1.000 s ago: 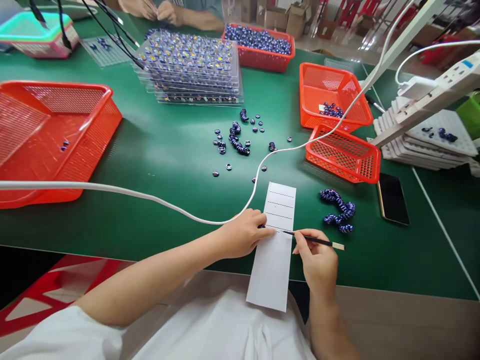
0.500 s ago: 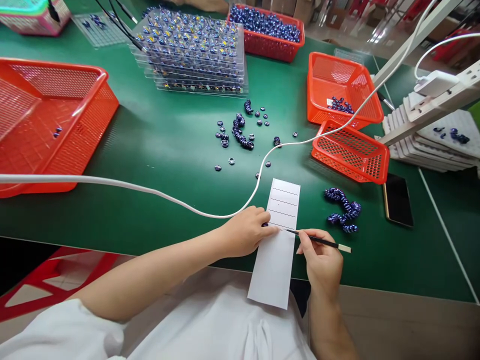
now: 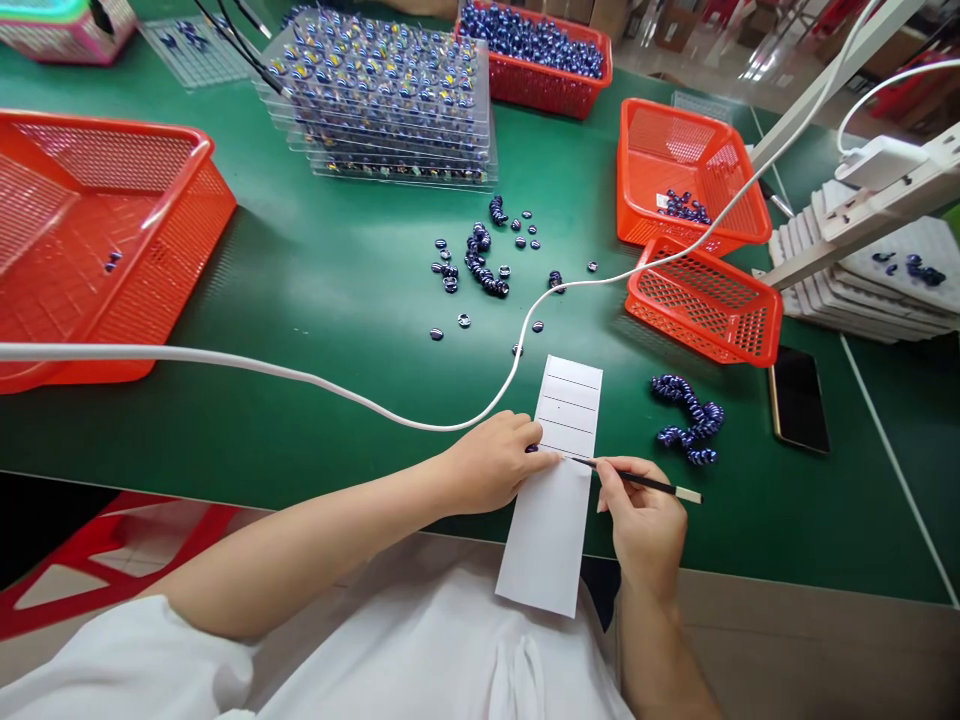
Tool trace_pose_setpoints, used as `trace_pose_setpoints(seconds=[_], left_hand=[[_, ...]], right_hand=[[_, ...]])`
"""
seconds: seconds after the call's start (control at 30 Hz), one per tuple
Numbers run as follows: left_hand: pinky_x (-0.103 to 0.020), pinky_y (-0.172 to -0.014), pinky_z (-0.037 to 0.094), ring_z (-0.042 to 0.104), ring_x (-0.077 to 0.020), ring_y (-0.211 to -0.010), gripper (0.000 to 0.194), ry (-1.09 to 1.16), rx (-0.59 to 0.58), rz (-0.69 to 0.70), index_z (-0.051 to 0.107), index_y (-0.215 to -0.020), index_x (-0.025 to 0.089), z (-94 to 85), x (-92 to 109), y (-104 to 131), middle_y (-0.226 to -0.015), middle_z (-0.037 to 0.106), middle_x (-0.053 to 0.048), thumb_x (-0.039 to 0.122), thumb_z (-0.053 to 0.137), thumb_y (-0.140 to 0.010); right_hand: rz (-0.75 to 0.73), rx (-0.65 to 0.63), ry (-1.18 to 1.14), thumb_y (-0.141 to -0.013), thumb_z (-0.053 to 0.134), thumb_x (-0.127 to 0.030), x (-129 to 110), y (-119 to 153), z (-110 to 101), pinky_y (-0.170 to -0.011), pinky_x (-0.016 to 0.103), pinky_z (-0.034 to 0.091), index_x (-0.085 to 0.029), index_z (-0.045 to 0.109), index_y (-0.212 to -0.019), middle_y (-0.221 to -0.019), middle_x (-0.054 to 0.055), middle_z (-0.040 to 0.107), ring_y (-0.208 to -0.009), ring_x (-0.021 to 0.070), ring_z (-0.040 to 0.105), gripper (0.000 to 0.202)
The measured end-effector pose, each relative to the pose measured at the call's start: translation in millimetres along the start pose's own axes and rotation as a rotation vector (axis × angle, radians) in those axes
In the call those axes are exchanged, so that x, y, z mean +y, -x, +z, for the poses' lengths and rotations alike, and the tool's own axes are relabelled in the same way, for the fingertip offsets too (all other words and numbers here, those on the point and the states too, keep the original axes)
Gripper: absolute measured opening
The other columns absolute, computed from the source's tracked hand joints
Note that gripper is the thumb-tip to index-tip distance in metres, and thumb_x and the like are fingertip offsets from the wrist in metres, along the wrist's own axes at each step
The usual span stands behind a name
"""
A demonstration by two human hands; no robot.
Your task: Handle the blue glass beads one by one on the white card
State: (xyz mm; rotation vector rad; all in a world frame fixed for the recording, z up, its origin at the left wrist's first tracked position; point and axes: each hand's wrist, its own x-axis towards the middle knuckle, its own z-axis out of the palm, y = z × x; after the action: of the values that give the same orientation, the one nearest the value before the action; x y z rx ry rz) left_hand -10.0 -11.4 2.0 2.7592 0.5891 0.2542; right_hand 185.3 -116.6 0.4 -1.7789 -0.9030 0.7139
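A white paper strip [image 3: 551, 540] with several dark cross lines lies over the front edge of the green table. My left hand [image 3: 491, 465] rests on its left side, fingers curled, one fingertip pressing near the lowest line. A small dark blue bead [image 3: 532, 449] shows between those fingers, mostly hidden. In my right hand [image 3: 646, 515] is a slim black brush [image 3: 637, 479] with a pale end, gripped between thumb and fingers. Its tip meets the paper just right of my left fingertip. Right of the strip lies a coiled row of dark blue beads [image 3: 701, 425].
A white cable [image 3: 330, 385] crosses the table ahead of my hands. Beyond it are loose blue beads [image 3: 480, 255] and stacked clear trays [image 3: 390, 110]. Red baskets stand at left [image 3: 180, 230] and right [image 3: 701, 300]. A phone [image 3: 799, 400] lies near the right-hand basket.
Both hands, the brush and the paper keep almost the same places. The whole view has shifted very slightly.
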Motion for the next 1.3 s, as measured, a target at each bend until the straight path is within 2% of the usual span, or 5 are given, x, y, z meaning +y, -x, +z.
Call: trace_pose_setpoints(seconds=[0.23, 0.43, 0.67, 0.83, 1.3], left_hand=[[-0.035, -0.071, 0.046, 0.055, -0.0225, -0.081, 0.034, 0.064, 0.073, -0.012, 0.066, -0.119, 0.021, 5.4, -1, 2, -0.09, 0.062, -0.009, 0.011, 0.051, -0.091], [-0.031, -0.077, 0.053, 0.064, -0.0176, -0.081, 0.023, 0.364, 0.251, -0.283, 0.064, -0.112, 0.015, 9.9, 2, 4, -0.093, 0.07, -0.006, 0.02, 0.066, -0.089], [-0.021, -0.064, 0.049, 0.063, -0.0118, -0.066, 0.009, 0.705, 0.239, -0.426, 0.071, -0.085, 0.018, -9.1, 16, -25, -0.074, 0.07, 0.002, 0.02, 0.077, -0.079], [-0.02, -0.065, 0.048, 0.064, -0.0108, -0.064, 0.006, 0.852, 0.252, -0.456, 0.074, -0.084, 0.02, 3.0, 21, -47, -0.069, 0.07, 0.004, 0.019, 0.075, -0.079], [-0.028, -0.075, 0.058, 0.071, -0.017, -0.077, 0.013, 1.202, 0.22, -0.564, 0.075, -0.085, 0.015, 12.0, 12, -44, -0.084, 0.077, -0.005, 0.022, 0.076, -0.074]], right_hand=[[-0.002, 0.053, -0.181, -0.081, 0.076, -0.036, 2, -1, -2, -0.046, 0.023, 0.045, -0.017, 0.067, -0.085, -0.059, -0.002, 0.064, -0.046, 0.0099, 0.055, 0.022], [-0.069, 0.198, -0.324, -0.078, 0.078, -0.032, 8, 6, -7, -0.046, 0.026, 0.046, -0.016, 0.067, -0.084, -0.076, 0.004, 0.073, -0.046, 0.0099, 0.057, 0.02], [-0.095, 0.319, -0.386, -0.08, 0.077, -0.027, 10, 7, -12, -0.048, 0.025, 0.044, -0.016, 0.066, -0.083, -0.08, 0.004, 0.073, -0.046, 0.0085, 0.055, 0.016], [-0.122, 0.372, -0.441, -0.079, 0.077, -0.031, 14, -1, -7, -0.047, 0.025, 0.045, -0.016, 0.064, -0.083, -0.079, 0.003, 0.073, -0.045, 0.0086, 0.055, 0.02], [-0.104, 0.359, -0.404, -0.079, 0.077, -0.031, 15, 0, -7, -0.047, 0.026, 0.047, -0.017, 0.064, -0.083, -0.082, 0.006, 0.074, -0.044, 0.0091, 0.056, 0.02]])
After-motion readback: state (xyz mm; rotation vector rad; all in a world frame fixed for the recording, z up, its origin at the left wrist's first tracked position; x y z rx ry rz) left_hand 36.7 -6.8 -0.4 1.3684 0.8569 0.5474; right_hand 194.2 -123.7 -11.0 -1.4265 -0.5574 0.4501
